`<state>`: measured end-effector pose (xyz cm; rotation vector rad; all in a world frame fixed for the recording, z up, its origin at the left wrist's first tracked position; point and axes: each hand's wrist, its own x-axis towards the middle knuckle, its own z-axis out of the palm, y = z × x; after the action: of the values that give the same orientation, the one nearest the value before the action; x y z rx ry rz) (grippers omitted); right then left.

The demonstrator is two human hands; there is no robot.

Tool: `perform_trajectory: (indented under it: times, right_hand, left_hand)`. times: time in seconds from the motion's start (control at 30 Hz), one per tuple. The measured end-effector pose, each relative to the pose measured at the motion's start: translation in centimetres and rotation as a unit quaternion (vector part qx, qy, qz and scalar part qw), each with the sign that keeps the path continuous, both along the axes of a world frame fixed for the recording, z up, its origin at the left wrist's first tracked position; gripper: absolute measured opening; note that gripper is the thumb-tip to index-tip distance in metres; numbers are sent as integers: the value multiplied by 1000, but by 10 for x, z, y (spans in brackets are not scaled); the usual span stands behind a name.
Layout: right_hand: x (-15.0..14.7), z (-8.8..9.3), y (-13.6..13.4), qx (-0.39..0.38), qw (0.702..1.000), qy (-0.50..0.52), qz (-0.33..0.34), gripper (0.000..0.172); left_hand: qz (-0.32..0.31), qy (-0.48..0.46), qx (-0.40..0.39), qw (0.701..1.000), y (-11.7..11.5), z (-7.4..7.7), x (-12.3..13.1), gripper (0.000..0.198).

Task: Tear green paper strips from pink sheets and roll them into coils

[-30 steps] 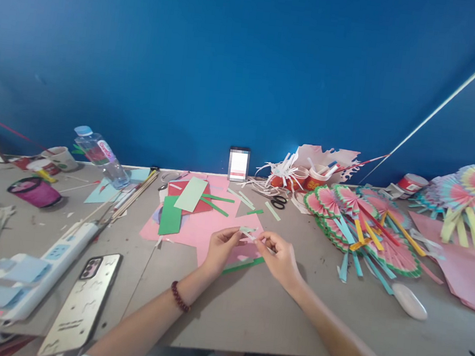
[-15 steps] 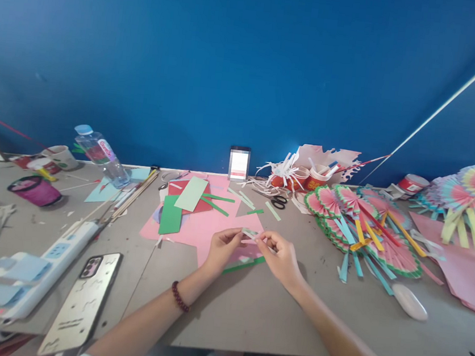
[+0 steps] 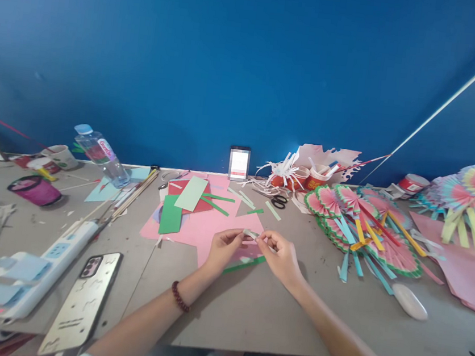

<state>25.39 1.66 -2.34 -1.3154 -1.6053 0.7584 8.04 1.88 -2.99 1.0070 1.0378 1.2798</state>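
Note:
Between my two hands is a small pale green paper strip (image 3: pixel 250 234), pinched at both ends. My left hand (image 3: pixel 225 248) grips its left end with thumb and fingertips; my right hand (image 3: pixel 279 255) pinches the right end. Both are held just above a pink paper sheet (image 3: pixel 190 235) on the table. Below the hands lies a green paper strip (image 3: pixel 243 265), partly covered by them. Beyond my left hand rest a green paper piece (image 3: pixel 170 216), a pale green paper piece (image 3: pixel 191 194) and a red paper piece (image 3: pixel 200 203).
Black scissors (image 3: pixel 278 201) lie behind the hands near cut strips. Folded paper fans (image 3: pixel 388 241) spread at right beside a white oval object (image 3: pixel 409 301). At left are a phone (image 3: pixel 81 303), a power strip (image 3: pixel 54 263), a water bottle (image 3: pixel 103 154) and thin sticks (image 3: pixel 135 192).
The pale green strip between my fingertips has turned slightly and shows more of its face. Both hands stay nearly in place.

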Motion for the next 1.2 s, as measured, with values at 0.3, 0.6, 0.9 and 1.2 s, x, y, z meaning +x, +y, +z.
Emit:
perform_trajectory:
  times: [0.3,0.6,0.9,1.2]
  right_hand:
    - [0,-2,1,12,1000,-1,-3,31]
    - [0,-5,2,18,1000,-3,-3,36]
    - [0,-6,2,8,1000,-5,0,32]
    - [0,-5,1,6,999,-32,1,29]
  left_hand:
    - [-7,-1,-3,1000,-1,7,1,50]
    - [5,27,-22,999,-2,11,2,53]
    - [0,23,-34,999,-1,8,0,49]
    - [-18,7,-34,999,-2,12,-2,46]
